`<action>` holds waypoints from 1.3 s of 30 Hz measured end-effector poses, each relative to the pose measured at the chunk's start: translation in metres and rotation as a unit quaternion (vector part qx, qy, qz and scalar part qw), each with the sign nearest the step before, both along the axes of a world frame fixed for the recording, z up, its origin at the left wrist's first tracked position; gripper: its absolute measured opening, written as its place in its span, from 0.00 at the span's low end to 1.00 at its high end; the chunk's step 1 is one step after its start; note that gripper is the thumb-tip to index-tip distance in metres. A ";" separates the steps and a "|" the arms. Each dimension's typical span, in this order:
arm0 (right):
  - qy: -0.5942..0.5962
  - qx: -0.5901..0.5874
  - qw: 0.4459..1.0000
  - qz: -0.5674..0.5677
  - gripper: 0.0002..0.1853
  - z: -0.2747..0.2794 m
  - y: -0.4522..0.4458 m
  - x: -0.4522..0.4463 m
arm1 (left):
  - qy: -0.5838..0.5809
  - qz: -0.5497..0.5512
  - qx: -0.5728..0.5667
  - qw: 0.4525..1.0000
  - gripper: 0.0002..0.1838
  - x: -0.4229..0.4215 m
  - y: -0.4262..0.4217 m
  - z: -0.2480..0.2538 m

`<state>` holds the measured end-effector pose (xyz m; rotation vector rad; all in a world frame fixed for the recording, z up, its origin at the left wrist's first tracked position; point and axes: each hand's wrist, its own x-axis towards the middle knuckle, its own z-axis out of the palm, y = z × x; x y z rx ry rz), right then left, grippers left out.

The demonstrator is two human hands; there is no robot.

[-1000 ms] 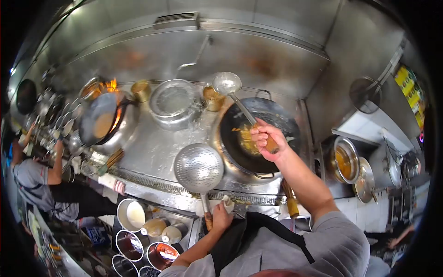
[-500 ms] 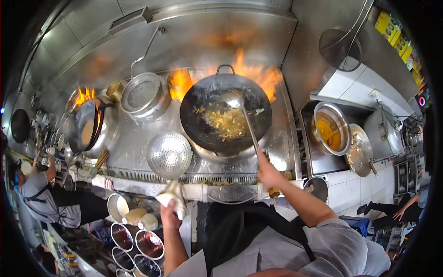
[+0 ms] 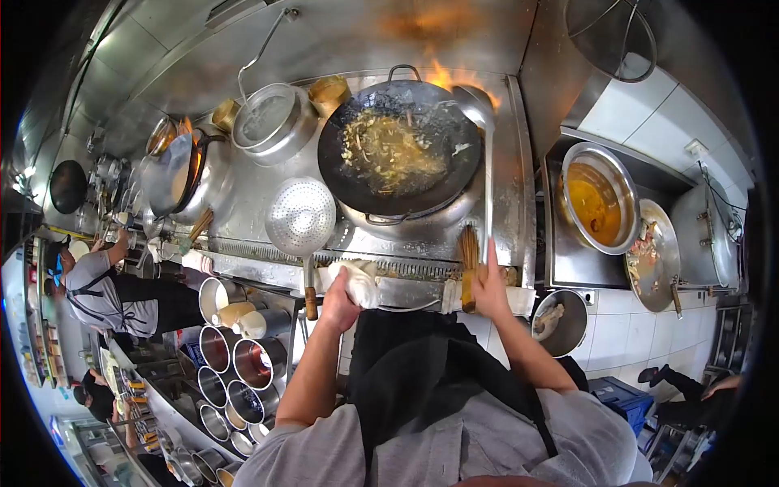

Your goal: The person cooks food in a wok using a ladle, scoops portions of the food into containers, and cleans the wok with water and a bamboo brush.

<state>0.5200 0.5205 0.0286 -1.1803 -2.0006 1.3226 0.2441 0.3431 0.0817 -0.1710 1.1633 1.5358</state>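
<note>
My right hand (image 3: 490, 294) is closed around the lower handle of a long metal ladle (image 3: 488, 178). The ladle's bowl rests at or just over the upper right rim of a black wok (image 3: 331, 174), so close that I cannot tell if they touch. Yellowish food pieces in bubbling liquid (image 3: 389, 154) fill the wok's middle. A bamboo brush (image 3: 469, 258) stands right beside my right hand. In my left hand (image 3: 341, 302) is a bunched white cloth (image 3: 355, 284), held at the stove's front edge. Left of it lies a perforated skimmer (image 3: 301, 216) with a wooden-ended handle.
Flames (image 3: 442, 77) rise behind the wok. A metal pot with a strainer (image 3: 272, 122) stands to its left. On the right are a bowl of orange liquid (image 3: 596, 207) and a shallow pan (image 3: 654, 264). Several steel containers (image 3: 215, 349) stand lower left, near another person (image 3: 109, 284).
The ladle has gone from inside the wok to its upper right rim. My left hand, with the cloth, has moved up and right, away from the skimmer's handle. The flames have shrunk.
</note>
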 end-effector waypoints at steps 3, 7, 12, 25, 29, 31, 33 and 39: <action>-0.086 0.006 0.996 -0.033 0.49 -0.013 -0.039 0.063 | 0.055 -0.054 -0.042 0.996 0.31 -0.008 0.013 -0.006; -0.257 0.105 0.960 -0.026 0.50 -0.093 -0.078 0.113 | 0.055 0.022 -0.021 0.998 0.31 -0.015 0.068 -0.007; -0.388 -0.127 0.912 -0.029 0.49 -0.076 -0.085 0.094 | 0.133 0.017 -0.086 0.987 0.20 -0.015 0.142 -0.023; 0.092 -0.437 0.873 -0.198 0.40 -0.050 -0.027 -0.014 | 0.383 0.056 -0.059 0.920 0.23 -0.174 0.117 -0.033; 0.053 -0.174 0.980 -0.080 0.42 0.033 -0.026 -0.006 | 0.453 0.087 -0.080 0.884 0.25 -0.175 0.122 -0.072; -0.122 -0.006 0.992 0.025 0.47 0.083 0.011 -0.044 | 0.445 0.081 -0.077 0.888 0.25 -0.166 0.115 -0.039; -0.338 0.066 0.927 0.147 0.44 0.146 0.048 -0.118 | 0.436 0.082 -0.087 0.892 0.24 -0.166 0.115 -0.033; -0.450 0.148 0.869 0.145 0.24 0.068 0.161 -0.350 | 0.456 0.006 -0.126 0.881 0.27 -0.173 0.111 -0.030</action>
